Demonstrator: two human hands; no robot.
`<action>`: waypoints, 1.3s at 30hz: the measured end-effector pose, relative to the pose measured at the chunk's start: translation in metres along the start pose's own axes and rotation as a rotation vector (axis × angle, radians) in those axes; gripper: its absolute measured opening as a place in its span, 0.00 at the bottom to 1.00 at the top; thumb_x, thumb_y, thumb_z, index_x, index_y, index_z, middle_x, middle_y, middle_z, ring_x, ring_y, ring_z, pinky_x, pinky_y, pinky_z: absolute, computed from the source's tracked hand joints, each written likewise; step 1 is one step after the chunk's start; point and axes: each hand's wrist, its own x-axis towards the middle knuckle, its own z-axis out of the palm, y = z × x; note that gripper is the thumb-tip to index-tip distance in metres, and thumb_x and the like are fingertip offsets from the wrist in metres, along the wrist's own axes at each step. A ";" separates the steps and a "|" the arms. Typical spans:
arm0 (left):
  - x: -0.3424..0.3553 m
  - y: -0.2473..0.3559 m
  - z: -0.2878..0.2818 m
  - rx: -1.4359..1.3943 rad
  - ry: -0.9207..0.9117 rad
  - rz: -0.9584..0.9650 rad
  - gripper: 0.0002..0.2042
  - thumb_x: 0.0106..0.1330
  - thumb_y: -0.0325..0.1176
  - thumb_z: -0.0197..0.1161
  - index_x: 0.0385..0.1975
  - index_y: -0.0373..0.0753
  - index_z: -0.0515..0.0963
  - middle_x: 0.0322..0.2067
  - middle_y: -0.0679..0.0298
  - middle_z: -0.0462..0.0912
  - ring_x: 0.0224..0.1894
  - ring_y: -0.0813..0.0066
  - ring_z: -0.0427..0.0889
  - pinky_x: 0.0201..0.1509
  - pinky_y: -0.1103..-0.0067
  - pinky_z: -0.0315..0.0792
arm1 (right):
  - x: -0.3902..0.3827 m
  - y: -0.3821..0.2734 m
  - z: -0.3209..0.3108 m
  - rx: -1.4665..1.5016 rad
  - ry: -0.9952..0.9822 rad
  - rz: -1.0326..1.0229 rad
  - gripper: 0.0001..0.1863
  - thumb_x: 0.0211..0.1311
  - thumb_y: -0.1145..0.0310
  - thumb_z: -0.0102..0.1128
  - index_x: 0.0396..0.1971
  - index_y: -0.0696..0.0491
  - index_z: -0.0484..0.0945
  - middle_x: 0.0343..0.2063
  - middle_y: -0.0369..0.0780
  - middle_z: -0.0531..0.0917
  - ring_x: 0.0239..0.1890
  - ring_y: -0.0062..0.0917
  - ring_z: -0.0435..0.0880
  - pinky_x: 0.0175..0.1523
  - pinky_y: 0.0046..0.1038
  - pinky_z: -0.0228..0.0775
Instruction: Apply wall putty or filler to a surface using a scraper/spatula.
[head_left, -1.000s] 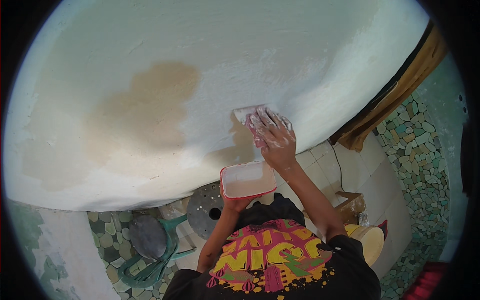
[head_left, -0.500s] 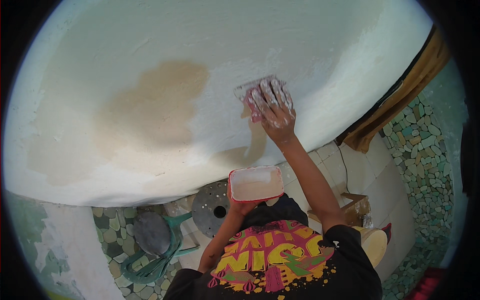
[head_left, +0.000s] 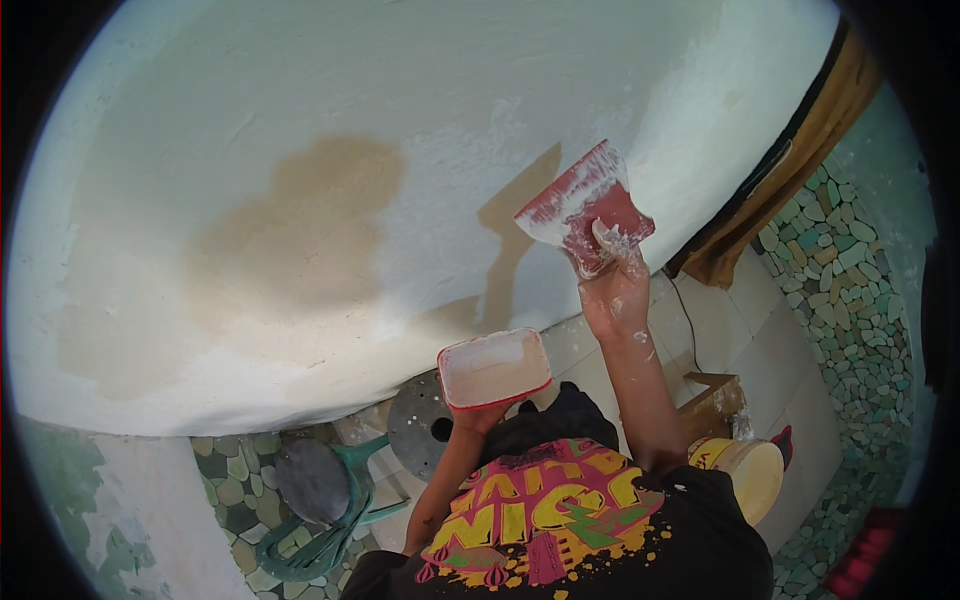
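A wide red putty knife point(head_left: 610, 205) smeared with white paste is gripped in my right hand point(head_left: 615, 275), its broad edge up and tilted to the left. My thumb presses on its face, and the blade is held away from the pale wall point(head_left: 450, 190), casting a shadow on it. White paste coats my right fingers. My left hand point(head_left: 482, 417) holds a rectangular red-rimmed tub point(head_left: 495, 370) from below; off-white paste covers its inside.
Green plastic chairs point(head_left: 345, 500) and a dark grey round stool point(head_left: 420, 425) stand low left. A pail point(head_left: 750, 475) and a small wooden stool point(head_left: 710, 400) are at right on the tiles. Brown cloth point(head_left: 740, 240) hangs along the wall's right edge. Pebble paving point(head_left: 850, 300) lies beyond.
My right hand has pulled the putty knife off the wall, moving right and turning so its face shows. The tub in my left hand has shifted slightly left.
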 end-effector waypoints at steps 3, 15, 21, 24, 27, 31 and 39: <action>0.001 -0.002 0.014 -0.007 0.051 0.002 0.33 0.76 0.64 0.49 0.77 0.57 0.61 0.76 0.52 0.62 0.75 0.33 0.65 0.56 0.35 0.80 | -0.012 -0.004 -0.017 -0.041 0.020 0.046 0.17 0.67 0.78 0.67 0.55 0.54 0.81 0.50 0.38 0.87 0.53 0.29 0.87 0.59 0.38 0.81; 0.050 -0.038 -0.004 -0.109 -0.029 -0.135 0.35 0.77 0.63 0.45 0.76 0.47 0.63 0.74 0.53 0.67 0.75 0.41 0.67 0.72 0.35 0.65 | -0.069 -0.029 -0.055 -0.883 -0.115 0.125 0.11 0.68 0.78 0.69 0.48 0.60 0.82 0.39 0.38 0.89 0.43 0.21 0.88 0.50 0.24 0.78; 0.079 -0.068 0.011 -0.178 -0.151 -0.189 0.37 0.76 0.65 0.44 0.77 0.46 0.62 0.75 0.52 0.66 0.76 0.41 0.66 0.75 0.37 0.61 | -0.039 -0.061 -0.057 -1.177 -0.373 -0.030 0.11 0.64 0.80 0.67 0.46 0.60 0.85 0.39 0.46 0.91 0.43 0.30 0.93 0.50 0.29 0.82; 0.091 -0.085 0.023 -0.273 -0.189 -0.186 0.41 0.74 0.67 0.45 0.78 0.45 0.61 0.76 0.51 0.65 0.76 0.40 0.65 0.78 0.37 0.57 | -0.019 -0.087 -0.047 -1.294 -0.613 -0.042 0.14 0.67 0.77 0.67 0.52 0.59 0.81 0.40 0.45 0.89 0.44 0.29 0.91 0.50 0.29 0.82; 0.101 -0.105 0.040 -0.269 -0.173 -0.152 0.42 0.72 0.67 0.48 0.79 0.44 0.59 0.77 0.51 0.63 0.77 0.40 0.64 0.79 0.37 0.55 | -0.002 -0.106 -0.044 -1.404 -0.529 0.096 0.19 0.68 0.74 0.68 0.58 0.57 0.79 0.44 0.47 0.89 0.44 0.32 0.91 0.49 0.30 0.82; 0.101 -0.129 0.029 -0.199 -0.158 -0.079 0.46 0.68 0.69 0.55 0.79 0.44 0.59 0.78 0.51 0.62 0.78 0.41 0.63 0.80 0.40 0.56 | 0.019 -0.123 -0.054 -1.574 -0.756 0.157 0.26 0.68 0.63 0.71 0.63 0.55 0.77 0.52 0.49 0.87 0.51 0.44 0.88 0.60 0.38 0.78; 0.114 -0.152 0.029 -0.119 -0.095 0.080 0.46 0.69 0.70 0.56 0.77 0.41 0.62 0.75 0.52 0.66 0.76 0.46 0.67 0.78 0.47 0.63 | 0.051 -0.121 -0.059 -1.641 -1.143 -0.026 0.19 0.66 0.72 0.64 0.57 0.54 0.83 0.52 0.46 0.88 0.52 0.46 0.87 0.58 0.43 0.79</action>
